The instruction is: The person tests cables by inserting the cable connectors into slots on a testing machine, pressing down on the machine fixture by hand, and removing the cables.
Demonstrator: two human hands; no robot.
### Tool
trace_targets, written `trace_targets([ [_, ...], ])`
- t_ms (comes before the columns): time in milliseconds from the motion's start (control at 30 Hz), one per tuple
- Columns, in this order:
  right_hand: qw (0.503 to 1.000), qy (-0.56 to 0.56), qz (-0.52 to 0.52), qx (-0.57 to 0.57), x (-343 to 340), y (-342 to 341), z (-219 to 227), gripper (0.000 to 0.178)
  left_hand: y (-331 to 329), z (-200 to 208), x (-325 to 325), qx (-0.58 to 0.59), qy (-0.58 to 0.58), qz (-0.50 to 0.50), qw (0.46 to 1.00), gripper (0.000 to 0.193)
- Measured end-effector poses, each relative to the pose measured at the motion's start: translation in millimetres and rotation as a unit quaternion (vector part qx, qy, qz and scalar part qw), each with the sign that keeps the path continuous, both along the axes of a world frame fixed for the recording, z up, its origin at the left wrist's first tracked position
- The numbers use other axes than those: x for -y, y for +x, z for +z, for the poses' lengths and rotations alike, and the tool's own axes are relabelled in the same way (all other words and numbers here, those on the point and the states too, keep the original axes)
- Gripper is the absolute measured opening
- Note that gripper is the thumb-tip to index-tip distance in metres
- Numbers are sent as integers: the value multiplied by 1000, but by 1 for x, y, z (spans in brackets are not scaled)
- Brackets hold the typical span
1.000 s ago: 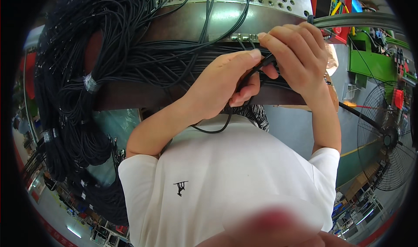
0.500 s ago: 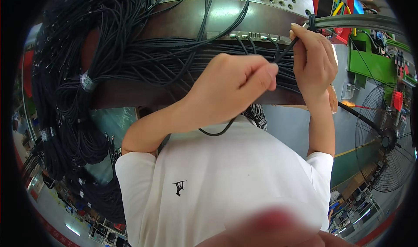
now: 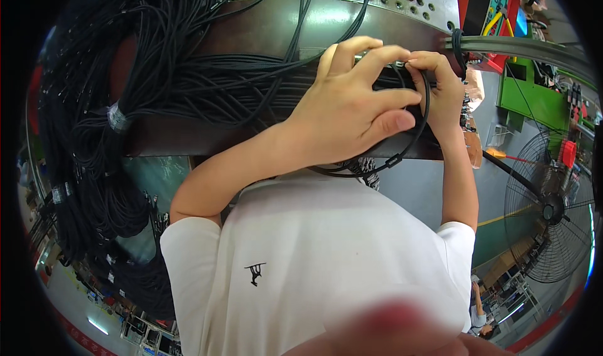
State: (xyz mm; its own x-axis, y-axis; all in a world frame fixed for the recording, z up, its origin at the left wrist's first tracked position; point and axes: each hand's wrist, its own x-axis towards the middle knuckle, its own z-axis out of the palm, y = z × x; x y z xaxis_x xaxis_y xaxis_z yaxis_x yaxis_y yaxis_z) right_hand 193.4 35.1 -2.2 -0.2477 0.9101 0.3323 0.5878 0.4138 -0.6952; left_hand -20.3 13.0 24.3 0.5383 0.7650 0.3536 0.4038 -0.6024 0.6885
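A black cable (image 3: 418,144) hangs in a loop below my hands, with a small black sleeve (image 3: 394,161) on it. Its upper end runs into the pinched thumb and forefinger of my right hand (image 3: 445,92), at the right end of a metal connector strip (image 3: 312,54). My left hand (image 3: 358,102) reaches over the strip from the left, fingers spread and thumb apart, fingertips close to the right hand's. It hides most of the strip and the cables behind it. Whether the left fingertips touch the cable end cannot be made out.
Many black cables (image 3: 213,73) lie across the dark red-brown bench (image 3: 163,136); thick tied bundles (image 3: 119,193) hang over its left side. A perforated metal plate (image 3: 402,7) is at the back. At right are a grey rail (image 3: 521,45), green machinery (image 3: 534,92) and a fan (image 3: 543,211).
My left hand has moved up from a closed shape and spread its fingers over the strip. My right hand came slightly down and left, and the cable now hangs looped beneath.
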Motion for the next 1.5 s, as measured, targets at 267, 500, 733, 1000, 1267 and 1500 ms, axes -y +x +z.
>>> trace_targets([
  [267,996,56,66,12,-5,1,-5,24,-49,10,-10,55,-62,-27,996,52],
  [500,971,153,99,152,-8,-4,6,19,-80,-5,-95,58,-184,136,972,48],
  [733,974,-202,102,-7,-19,12,13,20,-23,-30,-173,443,-590,60,672,41],
  [1000,983,-36,-108,145,-186,-27,24,30,-13,-36,-154,421,-612,-5,670,38],
  [1267,979,-46,-152,124,-252,-31,-26,38,-13,-46,-152,407,-564,-42,717,47],
  [1500,942,63,-270,189,-291,-17,-59,33,-14,-17,-151,402,-643,3,651,37],
])
